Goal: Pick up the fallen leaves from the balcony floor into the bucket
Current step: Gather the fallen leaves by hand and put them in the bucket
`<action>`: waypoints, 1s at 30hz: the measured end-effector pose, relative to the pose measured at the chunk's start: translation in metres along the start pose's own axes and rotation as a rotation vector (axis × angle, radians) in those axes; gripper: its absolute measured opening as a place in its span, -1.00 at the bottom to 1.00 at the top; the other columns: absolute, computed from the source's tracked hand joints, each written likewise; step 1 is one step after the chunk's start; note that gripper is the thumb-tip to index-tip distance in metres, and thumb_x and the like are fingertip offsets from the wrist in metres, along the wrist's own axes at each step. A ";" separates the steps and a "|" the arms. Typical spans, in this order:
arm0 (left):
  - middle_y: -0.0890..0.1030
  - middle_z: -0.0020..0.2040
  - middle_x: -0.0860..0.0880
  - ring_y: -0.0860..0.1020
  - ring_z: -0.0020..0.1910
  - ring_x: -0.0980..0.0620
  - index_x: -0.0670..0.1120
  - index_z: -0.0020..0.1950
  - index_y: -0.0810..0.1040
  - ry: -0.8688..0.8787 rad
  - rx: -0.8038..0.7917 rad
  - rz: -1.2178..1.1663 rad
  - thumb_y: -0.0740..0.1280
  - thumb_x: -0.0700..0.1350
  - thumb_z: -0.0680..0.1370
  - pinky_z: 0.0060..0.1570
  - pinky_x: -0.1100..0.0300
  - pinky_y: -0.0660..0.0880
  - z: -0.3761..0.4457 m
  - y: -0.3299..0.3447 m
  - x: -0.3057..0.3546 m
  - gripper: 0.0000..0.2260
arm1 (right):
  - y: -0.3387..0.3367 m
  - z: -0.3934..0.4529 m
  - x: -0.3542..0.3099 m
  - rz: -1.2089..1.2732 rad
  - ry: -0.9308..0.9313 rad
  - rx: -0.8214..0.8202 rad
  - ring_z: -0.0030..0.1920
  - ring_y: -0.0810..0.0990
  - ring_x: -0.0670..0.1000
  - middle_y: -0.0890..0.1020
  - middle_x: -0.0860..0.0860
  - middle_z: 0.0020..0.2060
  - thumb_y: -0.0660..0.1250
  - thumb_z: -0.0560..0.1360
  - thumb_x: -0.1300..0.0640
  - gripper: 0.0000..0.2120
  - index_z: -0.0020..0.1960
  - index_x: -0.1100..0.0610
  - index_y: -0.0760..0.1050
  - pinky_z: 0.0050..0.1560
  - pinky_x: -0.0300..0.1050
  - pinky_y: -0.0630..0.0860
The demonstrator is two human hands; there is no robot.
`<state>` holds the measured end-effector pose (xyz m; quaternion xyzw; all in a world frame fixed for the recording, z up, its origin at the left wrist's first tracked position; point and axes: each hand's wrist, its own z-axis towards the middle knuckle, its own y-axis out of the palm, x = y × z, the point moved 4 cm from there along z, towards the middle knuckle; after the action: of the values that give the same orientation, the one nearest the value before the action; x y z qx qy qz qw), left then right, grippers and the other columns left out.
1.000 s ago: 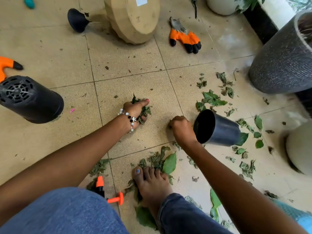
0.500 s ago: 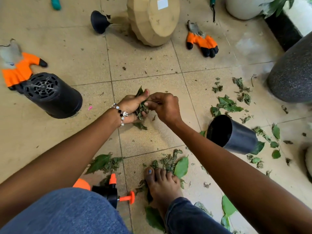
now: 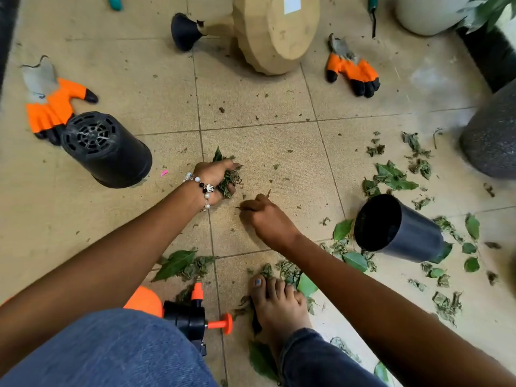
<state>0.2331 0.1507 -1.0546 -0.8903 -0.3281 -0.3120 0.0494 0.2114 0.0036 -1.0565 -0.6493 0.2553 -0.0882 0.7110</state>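
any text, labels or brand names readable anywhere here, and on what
None can be read.
White sticker on the tan overturned pot: looks blank, no print legible.
Grey cuff of the orange glove at left: a small dark mark, too small to read.

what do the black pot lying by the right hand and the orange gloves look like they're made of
Small black round pot lying on its side: likely thin moulded plastic, from its smooth, faintly shiny wall. Orange-and-grey gloves with black fingertips: apparently grey knit fabric coated in matte orange rubber; the black tips look like hard plastic, though I can't be certain.
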 end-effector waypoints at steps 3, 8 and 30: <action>0.59 -0.11 -0.15 0.47 -0.37 -0.01 -0.21 -0.11 0.60 -0.008 -0.033 0.065 0.36 -0.26 0.52 -0.54 0.32 0.34 -0.002 0.012 -0.009 -0.96 | -0.017 -0.007 0.021 0.102 0.172 0.127 -0.19 0.61 0.17 0.67 0.17 -0.23 0.43 0.33 0.44 -0.87 -0.19 0.27 0.65 -0.24 -0.06 0.59; 0.60 -0.19 -0.16 0.51 -0.38 -0.04 -0.23 -0.07 0.59 -0.039 -0.180 0.164 0.46 -0.11 0.49 -0.54 0.29 0.40 -0.012 0.050 -0.031 -0.82 | -0.054 -0.034 0.074 0.671 0.889 0.413 -0.35 0.59 -0.28 0.72 0.05 -0.20 0.44 0.43 0.38 -0.86 -0.06 0.22 0.69 -0.17 -0.51 0.46; 0.60 -0.30 -0.15 0.60 -0.45 -0.05 -0.20 -0.14 0.52 -0.093 -0.355 -0.094 0.39 -0.09 0.54 -0.48 0.13 0.55 -0.047 0.202 -0.029 -0.81 | -0.150 -0.072 0.152 0.556 0.680 0.274 -0.25 0.60 -0.21 0.71 0.00 -0.18 0.46 0.47 0.17 -0.87 -0.02 0.18 0.69 -0.10 -0.26 0.51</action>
<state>0.3158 -0.0368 -1.0106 -0.8822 -0.3110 -0.3254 -0.1386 0.3379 -0.1506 -0.9510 -0.3902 0.6246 -0.1350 0.6629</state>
